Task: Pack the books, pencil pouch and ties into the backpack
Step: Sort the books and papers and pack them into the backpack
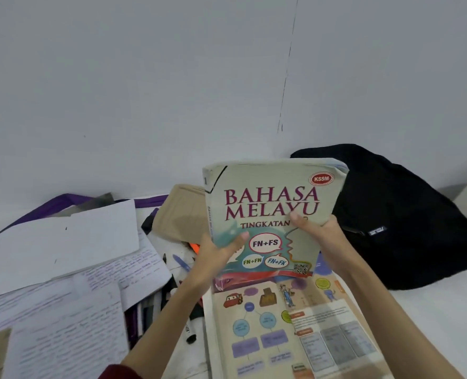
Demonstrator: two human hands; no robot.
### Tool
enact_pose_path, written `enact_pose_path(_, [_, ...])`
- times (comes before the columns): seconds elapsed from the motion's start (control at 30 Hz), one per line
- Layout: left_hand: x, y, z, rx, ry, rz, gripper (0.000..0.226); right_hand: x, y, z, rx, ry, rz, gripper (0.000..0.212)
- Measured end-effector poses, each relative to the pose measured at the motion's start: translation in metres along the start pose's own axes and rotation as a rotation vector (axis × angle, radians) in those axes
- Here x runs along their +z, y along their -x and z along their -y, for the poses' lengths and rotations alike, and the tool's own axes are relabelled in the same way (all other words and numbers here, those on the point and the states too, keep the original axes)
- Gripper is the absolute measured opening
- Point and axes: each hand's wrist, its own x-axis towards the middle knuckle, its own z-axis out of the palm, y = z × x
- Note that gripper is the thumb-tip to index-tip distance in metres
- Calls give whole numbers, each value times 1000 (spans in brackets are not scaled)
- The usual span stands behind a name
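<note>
My left hand (218, 251) grips the lower left edge of the Bahasa Melayu textbook (270, 212), with the thumb lying across the front cover. My right hand (315, 228) holds the right edge of the same book, its thumb pressed on the cover near the word "Tingkatan". So both hands are closed around the book and lift it up, tilted, with the cover facing me. Under it, an open book (289, 324) with coloured diagrams lies flat on the white table (445, 310). The black backpack (396, 214) sits just to the right, behind the raised book, against the wall. To the left lie handwritten papers (70, 296), some pens (181, 262) and a brown envelope (180, 212).
</note>
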Motion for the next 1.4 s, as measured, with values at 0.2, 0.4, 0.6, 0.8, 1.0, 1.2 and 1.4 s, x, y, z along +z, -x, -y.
enact_pose_path(0.2, [12,-14,-24,92,-31,46,23,-29,3,11,39,-28,117,47])
enact_pose_path(0.4, [66,-26,-61,94,-2,194,19,-89,12,33,143,-181,189,97])
enact_pose_path(0.6, [162,-56,-77,-18,-30,431,30,-177,26,61,38,-237,60,83])
enact_pose_path(0.8, [272,-91,-19,243,-803,727,42,-312,43,75,25,-166,-278,57])
enact_pose_path(1.0, [322,-108,42,506,-1411,595,43,-380,27,61,-63,-307,-542,39])
enact_pose_path(1.2, [304,-146,11,159,-615,-151,36,-393,-3,58,25,-399,-494,33])
enact_pose_path(1.4, [267,-193,-70,-26,52,-500,20,-383,-38,50,75,-453,-466,27])
